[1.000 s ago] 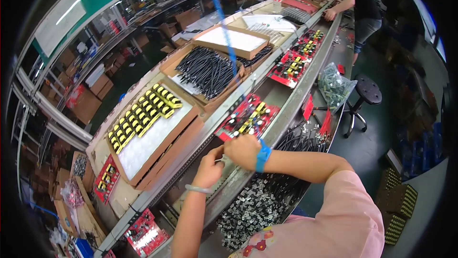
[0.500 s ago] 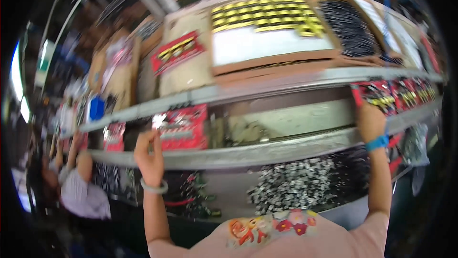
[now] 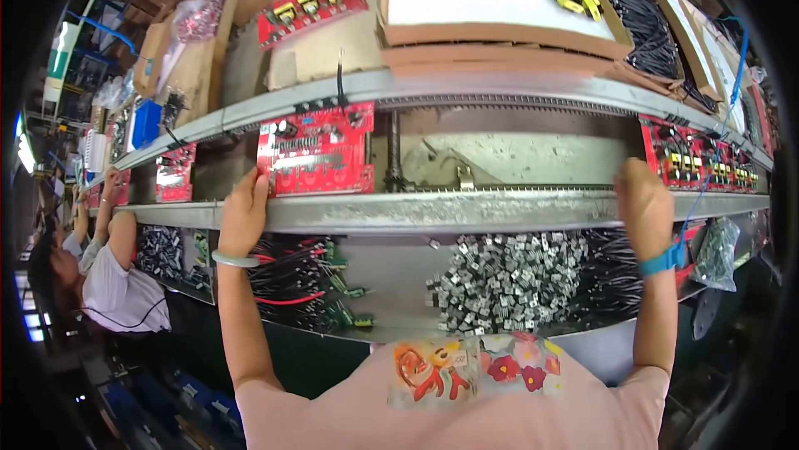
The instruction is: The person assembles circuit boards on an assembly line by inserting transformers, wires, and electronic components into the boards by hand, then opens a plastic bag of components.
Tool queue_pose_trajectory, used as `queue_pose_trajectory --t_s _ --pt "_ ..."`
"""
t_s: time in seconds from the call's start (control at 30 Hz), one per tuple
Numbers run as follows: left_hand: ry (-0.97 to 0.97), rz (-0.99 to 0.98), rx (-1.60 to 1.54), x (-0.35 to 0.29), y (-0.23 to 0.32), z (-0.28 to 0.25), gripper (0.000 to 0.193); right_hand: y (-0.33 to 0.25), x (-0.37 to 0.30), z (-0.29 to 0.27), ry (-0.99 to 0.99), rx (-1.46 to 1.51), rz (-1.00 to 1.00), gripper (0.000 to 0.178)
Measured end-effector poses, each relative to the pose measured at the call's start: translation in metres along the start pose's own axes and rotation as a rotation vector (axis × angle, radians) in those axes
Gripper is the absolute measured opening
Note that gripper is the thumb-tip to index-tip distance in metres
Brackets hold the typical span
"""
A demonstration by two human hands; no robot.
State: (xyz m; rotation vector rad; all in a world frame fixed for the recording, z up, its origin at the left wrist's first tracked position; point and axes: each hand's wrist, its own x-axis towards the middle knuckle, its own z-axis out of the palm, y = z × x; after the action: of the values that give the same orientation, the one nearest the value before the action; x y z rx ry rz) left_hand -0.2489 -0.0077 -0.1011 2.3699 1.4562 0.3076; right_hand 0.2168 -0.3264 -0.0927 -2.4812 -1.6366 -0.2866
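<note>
The red board lies left of centre, its lower left edge beside the narrowly spaced fingers of the left hand; whether they grip, one cannot tell. At right, the right hand curls near more boards, its hold unclear. Open track lies between; below, a metal rail stands before loose parts.

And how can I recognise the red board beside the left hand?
Along the metal track, look beside the left hand for the red board. It looks bigger than the board to its left and, unlike boards by the right hand, shows no yellow blocks.
</note>
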Motion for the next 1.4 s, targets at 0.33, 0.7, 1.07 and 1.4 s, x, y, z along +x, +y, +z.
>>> queue_pose_trajectory --t_s 0.33,0.7,1.07,1.4 --pt "-0.124 0.288 -0.117 -0.014 0.081 0.051 0.060 -0.182 -0.023 0.032 0.047 0.304 -0.889 0.017" --pt "0.043 0.438 0.039 -0.024 0.118 0.073 0.055 -0.221 -0.014 0.050 -0.104 0.231 -0.826 0.012" --pt "-0.386 0.928 -0.168 -0.102 0.126 0.075 0.042 -0.147 -0.002 -0.016 -0.299 0.690 -0.528 0.021" --pt "-0.321 1.169 -0.144 -0.091 0.141 0.110 0.033 -0.098 0.028 -0.003 -0.011 0.745 -0.254 0.012"
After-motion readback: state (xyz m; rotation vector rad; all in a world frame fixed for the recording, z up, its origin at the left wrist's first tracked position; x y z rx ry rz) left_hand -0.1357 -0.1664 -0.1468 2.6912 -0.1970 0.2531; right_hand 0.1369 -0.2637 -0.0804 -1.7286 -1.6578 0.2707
